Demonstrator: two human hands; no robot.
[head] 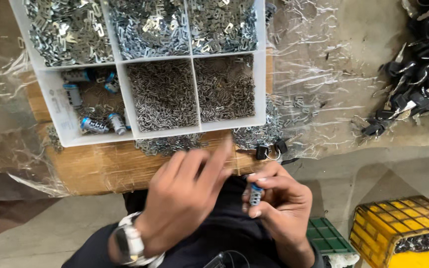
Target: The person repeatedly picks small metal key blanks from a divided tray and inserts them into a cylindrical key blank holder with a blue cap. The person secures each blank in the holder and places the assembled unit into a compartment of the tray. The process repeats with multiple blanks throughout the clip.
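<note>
My right hand [280, 198] grips a small silver and blue lock cylinder [255, 193] between thumb and fingers, just below the table edge. My left hand [187, 196], with a white watch [130, 243] on the wrist, is blurred, its fingers stretched toward the cylinder; whether it pinches a small part I cannot tell. Above both hands lies a white compartment tray [194, 128] filled with small metal pieces. Its lower left compartment holds several more lock cylinders [95, 125].
The tray rests on a wooden board [100, 166] under clear plastic sheeting [319, 74]. Loose metal pieces [259, 134] spill beside the tray. A heap of black-headed keys [418, 74] lies at the right. A yellow crate [403, 228] and a green crate [326, 235] stand on the floor.
</note>
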